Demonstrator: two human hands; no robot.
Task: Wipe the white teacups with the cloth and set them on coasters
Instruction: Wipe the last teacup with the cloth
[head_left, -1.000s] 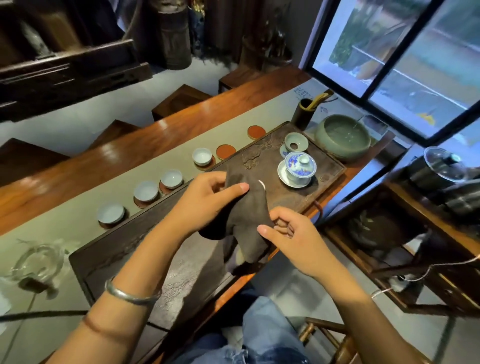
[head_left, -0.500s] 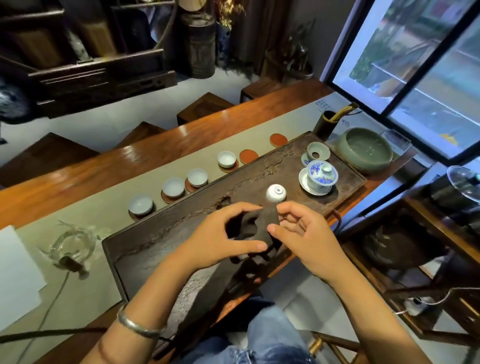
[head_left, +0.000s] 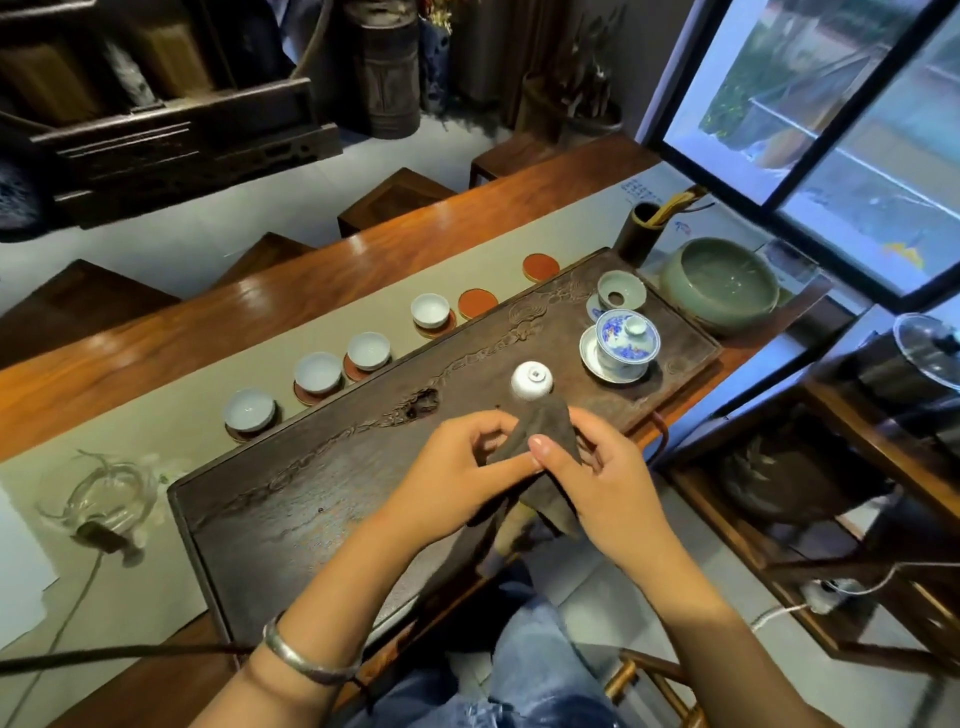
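Just beyond both hands' (head_left: 524, 467) grip: upturned teacup (head_left: 531, 380).

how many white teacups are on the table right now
5. Four sit upright on coasters in a row along the runner. The fifth stands upside down on the dark tray, just beyond the cloth. None looks hidden.

- We see cool daylight entering through the large black-framed window (head_left: 831, 130) at upper right, its panes bright and bluish.
- The long polished reddish wooden desk (head_left: 311, 280) carries pale glare streaks.
- The dark carved wooden shelving (head_left: 171, 140) at upper left stays dim.
- Straight lines bow toward the edges; the picture is slightly soft overall.
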